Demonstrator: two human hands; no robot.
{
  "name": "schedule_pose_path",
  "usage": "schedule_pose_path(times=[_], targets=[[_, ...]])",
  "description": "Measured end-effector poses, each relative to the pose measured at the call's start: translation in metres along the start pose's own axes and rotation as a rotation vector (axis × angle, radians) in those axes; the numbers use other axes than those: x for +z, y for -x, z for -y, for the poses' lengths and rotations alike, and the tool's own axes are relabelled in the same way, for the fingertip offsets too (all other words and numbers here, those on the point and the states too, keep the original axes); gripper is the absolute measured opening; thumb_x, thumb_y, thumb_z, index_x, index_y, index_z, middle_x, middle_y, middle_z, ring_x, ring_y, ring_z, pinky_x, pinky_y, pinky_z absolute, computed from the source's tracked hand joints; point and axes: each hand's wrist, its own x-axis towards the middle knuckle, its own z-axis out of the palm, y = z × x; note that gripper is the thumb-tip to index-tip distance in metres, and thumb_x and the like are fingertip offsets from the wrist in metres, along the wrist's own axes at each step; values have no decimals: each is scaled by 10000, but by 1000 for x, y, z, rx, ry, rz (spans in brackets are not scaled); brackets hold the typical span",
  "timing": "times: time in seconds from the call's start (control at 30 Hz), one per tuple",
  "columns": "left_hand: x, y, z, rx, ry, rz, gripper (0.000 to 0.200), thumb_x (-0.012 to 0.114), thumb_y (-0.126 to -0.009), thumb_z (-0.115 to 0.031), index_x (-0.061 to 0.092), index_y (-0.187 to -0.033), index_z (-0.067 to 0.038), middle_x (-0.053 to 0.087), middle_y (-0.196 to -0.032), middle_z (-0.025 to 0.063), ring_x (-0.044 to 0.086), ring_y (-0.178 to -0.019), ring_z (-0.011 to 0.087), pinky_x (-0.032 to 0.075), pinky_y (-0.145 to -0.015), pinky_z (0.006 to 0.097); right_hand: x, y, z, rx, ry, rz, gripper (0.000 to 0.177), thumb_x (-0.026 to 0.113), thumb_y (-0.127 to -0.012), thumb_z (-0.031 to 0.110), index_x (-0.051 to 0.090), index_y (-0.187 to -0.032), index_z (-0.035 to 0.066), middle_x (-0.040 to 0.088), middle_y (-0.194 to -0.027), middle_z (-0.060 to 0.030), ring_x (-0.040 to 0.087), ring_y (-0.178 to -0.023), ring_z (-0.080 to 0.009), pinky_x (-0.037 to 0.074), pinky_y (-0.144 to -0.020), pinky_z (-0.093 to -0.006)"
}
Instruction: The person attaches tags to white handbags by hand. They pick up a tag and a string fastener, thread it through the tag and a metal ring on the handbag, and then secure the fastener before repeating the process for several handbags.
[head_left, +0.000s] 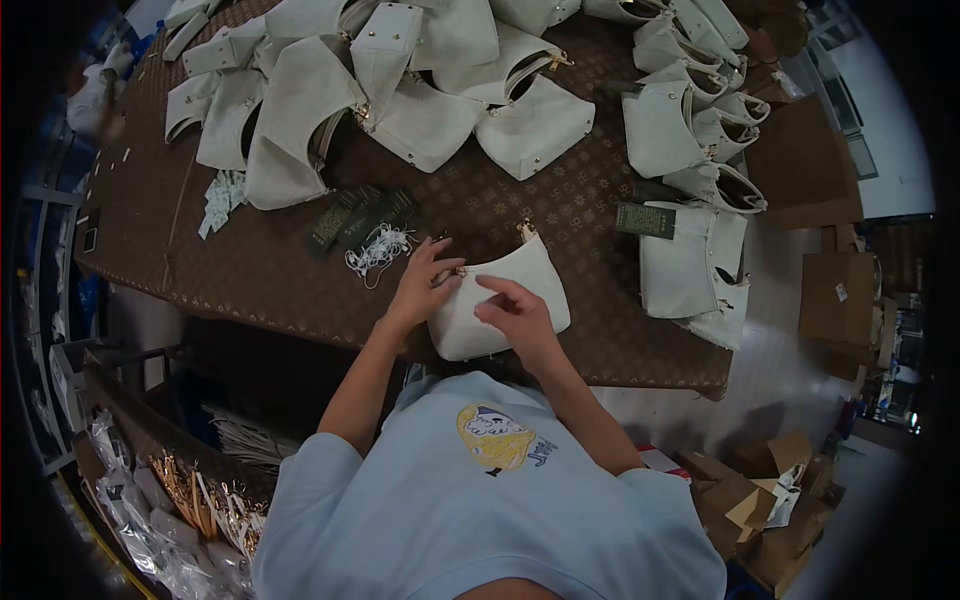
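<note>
While the left hand [425,282] pinches the top edge of one white handbag [535,278] at the near edge of the table [620,340], the right hand [515,315] presses on it, fingers unclenched. Judged early: heaped handbags [300,110] lie behind, while green hang tags [362,215] and string loops [378,248] lie loose. Tag print is illegible, and the shirt motif [492,438] likewise.
</note>
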Motion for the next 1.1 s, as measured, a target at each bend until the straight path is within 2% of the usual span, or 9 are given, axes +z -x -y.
schedule_pose_path(times=[0.2,0.4,0.57,0.8,0.9,0.97,1.0,1.03,1.1], targets=[[3,-2,17,27,144,-29,294,601,-744,-88,647,-1030,-139,444,-1315,109,270,-1297,360,267,-1044,436,22,-39,-20,-149,682,-261,650,678,-730,159,400,-1317,129,616,-726,-24,599,-688,-140,459,-691,-283],[-2,-8,18,79,120,-26,272,575,-747,-63,646,-1004,-116,533,-1203,91,370,-1231,338,322,-1007,407,24,-55,-27,-71,865,-257,717,661,-737,168,311,-1362,141,621,-743,-30,611,-715,-189,458,-680,-322],[-18,-37,20,60,-17,216,247,553,-790,-115,642,-1021,-107,632,-1001,87,554,-1006,257,416,-861,340,27,-70,-21,-44,1005,-216,719,625,-771,195,248,-1382,151,643,-790,-76,615,-749,-266,464,-670,-391],[-20,-59,20,-4,-56,495,229,558,-790,-234,664,-948,-107,658,-894,84,621,-810,248,469,-746,339,24,-78,-28,-4,1090,-164,732,607,-775,194,213,-1389,138,639,-833,-106,608,-792,-293,461,-681,-412],[-14,-56,22,-19,-16,429,202,576,-781,-217,667,-908,-90,657,-842,92,618,-795,255,467,-742,344,22,-75,-29,-82,1031,-190,700,633,-760,224,290,-1362,120,637,-855,-118,599,-804,-290,457,-687,-403],[-13,-52,21,-63,135,167,175,599,-776,-193,665,-893,-81,639,-853,87,600,-804,235,461,-753,320,13,-79,-38,-201,906,-230,622,643,-768,231,371,-1311,97,638,-854,-95,595,-797,-253,457,-682,-369],[-13,-49,18,-67,134,174,175,599,-776,-193,665,-893,-81,639,-853,87,600,-804,235,461,-753,320,12,-80,-37,-320,780,-271,550,653,-776,238,451,-1261,73,639,-852,-73,591,-790,-215,457,-678,-335],[-14,-44,12,51,178,63,156,597,-800,-171,653,-896,-61,602,-870,76,573,-835,201,446,-767,292,11,-80,-34,-313,776,-274,550,653,-776,238,451,-1261,73,639,-852,-73,591,-790,-215,457,-678,-335],[-10,-39,7,172,219,-48,139,594,-825,-149,641,-898,-41,566,-886,65,547,-867,167,431,-781,264,8,-82,-21,46,-13,-11,336,652,-804,231,587,-1075,42,628,-822,-9,551,-719,-109,432,-598,-241]])
